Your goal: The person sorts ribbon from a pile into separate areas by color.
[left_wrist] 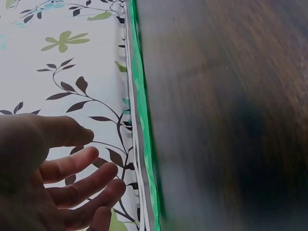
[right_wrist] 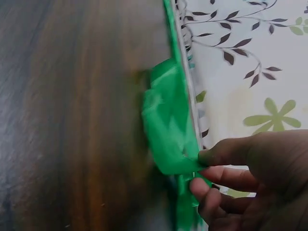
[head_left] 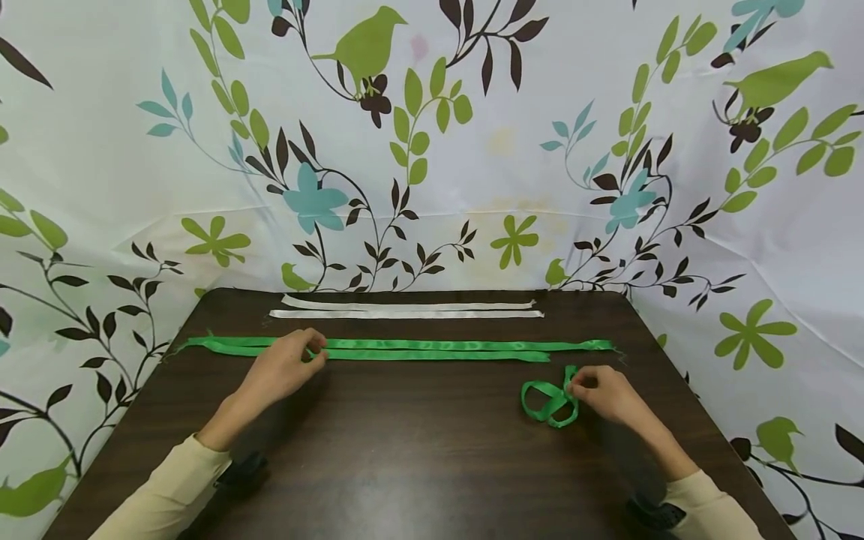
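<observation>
My right hand [head_left: 607,394] pinches a looped length of green ribbon [right_wrist: 166,127] between thumb and fingertips, over the right part of the table. In the head view its loops hang to the left of the fingers. Two long green ribbons [head_left: 432,355] lie side by side across the table, close to straight. Over their left part is my left hand [head_left: 286,367], hiding a stretch of them. Its fingers [left_wrist: 96,183] are loosely bent with a gap to the thumb, and nothing shows between them in the left wrist view.
Two white ribbons [head_left: 405,314] lie stretched out behind the green ones, near the far edge of the dark wooden table [head_left: 432,442]. Frayed threads show at the green ribbons' ends. A white cloth [head_left: 486,150] printed with birds and leaves hangs behind the table.
</observation>
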The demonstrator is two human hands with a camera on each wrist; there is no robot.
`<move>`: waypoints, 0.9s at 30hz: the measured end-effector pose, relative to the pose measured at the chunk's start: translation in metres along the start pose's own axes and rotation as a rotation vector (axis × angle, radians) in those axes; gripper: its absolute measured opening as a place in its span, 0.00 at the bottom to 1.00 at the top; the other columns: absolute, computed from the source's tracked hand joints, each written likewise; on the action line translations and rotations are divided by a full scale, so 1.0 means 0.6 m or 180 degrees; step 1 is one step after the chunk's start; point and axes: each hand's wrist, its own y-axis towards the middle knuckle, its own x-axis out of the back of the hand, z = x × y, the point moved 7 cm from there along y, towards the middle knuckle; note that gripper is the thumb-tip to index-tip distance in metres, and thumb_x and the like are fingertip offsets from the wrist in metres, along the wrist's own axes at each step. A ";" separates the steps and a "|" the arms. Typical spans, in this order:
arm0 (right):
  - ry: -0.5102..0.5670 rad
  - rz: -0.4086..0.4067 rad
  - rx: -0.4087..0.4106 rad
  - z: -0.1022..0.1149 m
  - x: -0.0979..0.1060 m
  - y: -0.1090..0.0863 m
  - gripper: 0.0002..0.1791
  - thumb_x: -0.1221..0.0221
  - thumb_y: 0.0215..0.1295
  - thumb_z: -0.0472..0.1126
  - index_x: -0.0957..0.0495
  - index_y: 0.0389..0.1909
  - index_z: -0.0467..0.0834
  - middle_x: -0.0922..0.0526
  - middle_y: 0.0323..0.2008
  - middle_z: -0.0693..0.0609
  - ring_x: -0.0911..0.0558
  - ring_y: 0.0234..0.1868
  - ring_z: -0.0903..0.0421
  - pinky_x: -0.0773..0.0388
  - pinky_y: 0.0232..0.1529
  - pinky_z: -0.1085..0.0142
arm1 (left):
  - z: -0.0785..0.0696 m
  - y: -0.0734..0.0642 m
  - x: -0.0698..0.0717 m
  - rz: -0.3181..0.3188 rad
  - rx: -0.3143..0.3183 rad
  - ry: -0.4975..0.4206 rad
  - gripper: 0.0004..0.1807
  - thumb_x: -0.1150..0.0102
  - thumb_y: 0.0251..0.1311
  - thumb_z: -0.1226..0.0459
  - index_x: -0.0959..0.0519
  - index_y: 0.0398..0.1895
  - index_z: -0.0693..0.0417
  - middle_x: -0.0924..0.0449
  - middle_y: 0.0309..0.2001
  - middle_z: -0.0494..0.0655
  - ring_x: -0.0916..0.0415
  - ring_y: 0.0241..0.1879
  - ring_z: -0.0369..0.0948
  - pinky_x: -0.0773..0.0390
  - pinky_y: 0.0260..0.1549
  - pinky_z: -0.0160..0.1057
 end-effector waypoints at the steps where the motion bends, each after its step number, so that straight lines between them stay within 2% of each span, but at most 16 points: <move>1: 0.0028 -0.0006 0.0007 0.004 0.004 0.000 0.06 0.37 0.72 0.42 0.15 0.37 0.43 0.22 0.30 0.52 0.29 0.26 0.53 0.32 0.26 0.58 | -0.002 -0.001 0.000 0.0002 -0.0008 -0.0001 0.13 0.38 0.70 0.60 0.19 0.51 0.57 0.18 0.44 0.46 0.19 0.40 0.46 0.21 0.32 0.49; 4: 0.0198 0.0008 0.0002 0.019 0.014 -0.002 0.08 0.38 0.73 0.44 0.16 0.39 0.42 0.20 0.29 0.49 0.23 0.27 0.50 0.29 0.29 0.56 | -0.011 0.000 -0.001 0.0003 -0.0058 -0.0038 0.12 0.38 0.70 0.60 0.19 0.51 0.56 0.18 0.43 0.45 0.20 0.39 0.44 0.22 0.32 0.48; 8: 0.0590 0.0186 0.0054 0.049 0.022 -0.007 0.13 0.39 0.74 0.46 0.17 0.44 0.39 0.17 0.27 0.45 0.18 0.24 0.45 0.23 0.33 0.55 | -0.032 0.005 -0.007 0.0054 -0.0161 -0.0130 0.11 0.37 0.69 0.61 0.19 0.49 0.56 0.19 0.41 0.42 0.20 0.38 0.42 0.22 0.32 0.46; 12: 0.0885 0.0388 0.0229 0.089 0.027 -0.013 0.14 0.38 0.74 0.43 0.19 0.48 0.35 0.16 0.31 0.45 0.20 0.19 0.44 0.21 0.30 0.55 | -0.061 0.007 -0.020 0.0181 -0.0277 -0.0237 0.10 0.37 0.69 0.61 0.19 0.49 0.55 0.18 0.41 0.40 0.20 0.38 0.39 0.22 0.32 0.44; 14: 0.0924 0.0432 0.0332 0.110 0.029 -0.017 0.14 0.39 0.74 0.40 0.20 0.50 0.33 0.15 0.32 0.46 0.21 0.18 0.47 0.22 0.27 0.55 | -0.076 0.007 -0.026 0.0221 -0.0325 -0.0287 0.09 0.37 0.69 0.62 0.19 0.48 0.53 0.18 0.41 0.39 0.21 0.37 0.38 0.23 0.32 0.43; 17: 0.0953 0.0442 0.0348 0.138 0.031 -0.025 0.14 0.39 0.74 0.39 0.20 0.52 0.33 0.16 0.31 0.46 0.24 0.19 0.50 0.25 0.24 0.58 | -0.104 0.006 -0.035 0.0238 -0.0439 -0.0369 0.07 0.36 0.69 0.62 0.19 0.47 0.51 0.19 0.41 0.37 0.22 0.36 0.36 0.23 0.33 0.42; 19: 0.0925 0.0427 0.0353 0.155 0.033 -0.030 0.14 0.39 0.74 0.39 0.19 0.52 0.34 0.19 0.28 0.47 0.26 0.19 0.53 0.27 0.23 0.60 | -0.128 0.006 -0.041 0.0256 -0.0557 -0.0447 0.07 0.36 0.69 0.63 0.19 0.47 0.49 0.19 0.41 0.36 0.22 0.37 0.36 0.22 0.34 0.42; 22: 0.0904 0.0456 0.0400 0.182 0.036 -0.038 0.13 0.39 0.74 0.41 0.18 0.51 0.38 0.24 0.22 0.49 0.29 0.19 0.55 0.30 0.21 0.62 | -0.171 0.008 -0.050 0.0339 -0.0840 -0.0616 0.07 0.35 0.69 0.62 0.19 0.48 0.49 0.19 0.43 0.36 0.21 0.39 0.36 0.21 0.38 0.43; 24: 0.0878 0.0498 0.0465 0.201 0.039 -0.044 0.12 0.40 0.75 0.42 0.17 0.50 0.40 0.26 0.21 0.49 0.30 0.18 0.55 0.30 0.21 0.62 | -0.201 0.010 -0.056 0.0456 -0.1048 -0.0757 0.08 0.36 0.70 0.61 0.20 0.49 0.49 0.19 0.44 0.36 0.21 0.41 0.37 0.21 0.41 0.45; 27: 0.0928 0.0600 0.0530 0.232 0.041 -0.054 0.11 0.42 0.76 0.43 0.17 0.50 0.41 0.23 0.25 0.48 0.30 0.19 0.56 0.30 0.21 0.62 | -0.243 0.012 -0.066 0.0716 -0.1336 -0.0960 0.12 0.37 0.71 0.57 0.21 0.53 0.49 0.19 0.48 0.39 0.21 0.46 0.38 0.22 0.46 0.46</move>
